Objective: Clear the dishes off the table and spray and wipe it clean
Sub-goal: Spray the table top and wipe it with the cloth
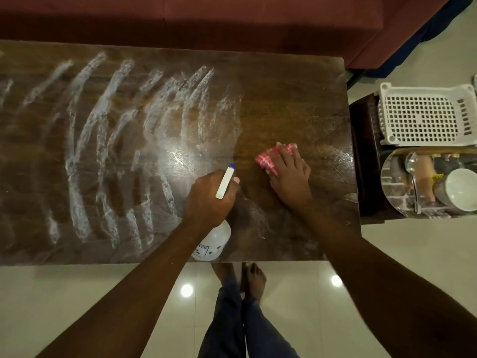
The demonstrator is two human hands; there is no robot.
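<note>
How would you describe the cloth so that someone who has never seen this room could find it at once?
Start at the long dark wooden table streaked with white smears. Near its right end, the right hand presses flat on a small folded cloth. It is pink with a white check, unlike the white spray bottle that the left hand grips beside it.

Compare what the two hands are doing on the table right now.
The left hand grips the white spray bottle upright; the right hand lies flat, pressing the pink checked cloth onto the table. The left is closed around the bottle's neck; the right is spread. Both work over the table's right half.
</note>
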